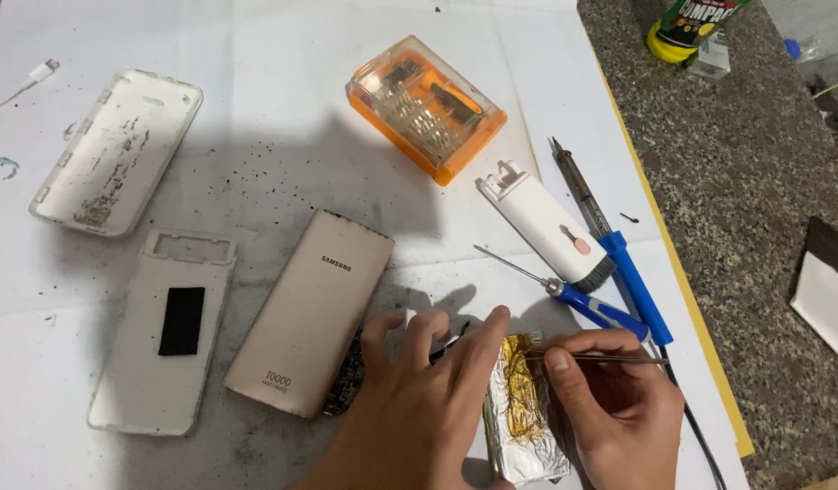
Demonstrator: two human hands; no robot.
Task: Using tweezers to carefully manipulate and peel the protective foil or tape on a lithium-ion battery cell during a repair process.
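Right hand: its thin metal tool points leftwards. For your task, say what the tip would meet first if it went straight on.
The right hand holds tweezers whose tip already sits on the foil-wrapped cell; going on, it would probably meet the left hand, its thumb first.

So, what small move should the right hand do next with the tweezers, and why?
Probably a short lift of the tweezers to peel the yellow tape a little further. The right hand holds their tip at the tape's upper edge, the tape lies wrinkled on the silver battery cell, and the left hand presses beside the cell, steadying it.
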